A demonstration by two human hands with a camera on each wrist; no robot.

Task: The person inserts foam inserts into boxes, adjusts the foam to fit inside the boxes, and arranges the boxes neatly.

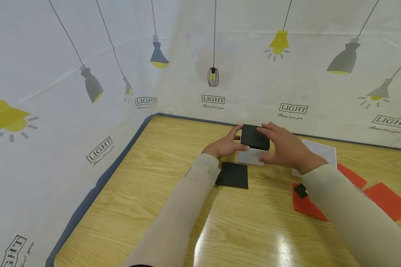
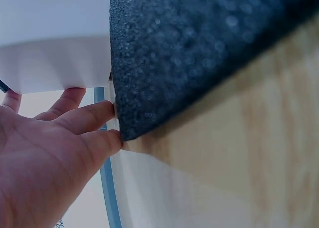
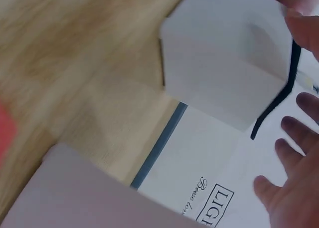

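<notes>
A white box (image 1: 253, 157), with a black foam square (image 1: 255, 137) on its top, stands towards the back of the table. My left hand (image 1: 223, 147) holds the box's left side, thumb at the front near the foam's edge. On the right, my right hand (image 1: 285, 146) reaches over the foam's right edge, its thumb low by the white front. Straight, spread fingers (image 3: 294, 133) show beside the box in the right wrist view. Another black foam square (image 1: 234, 175) lies on the table in front, partly under my left wrist; it looms large in the left wrist view.
Behind my right hand stands a white panel or box (image 1: 320, 152). Several red sheets (image 1: 389, 200) lie at the right, with a small black piece (image 1: 300, 190) on one beside my right sleeve. The wood-grain table (image 1: 130, 193) meets a lamp-printed wall cloth (image 1: 187, 74) along a blue-grey edge.
</notes>
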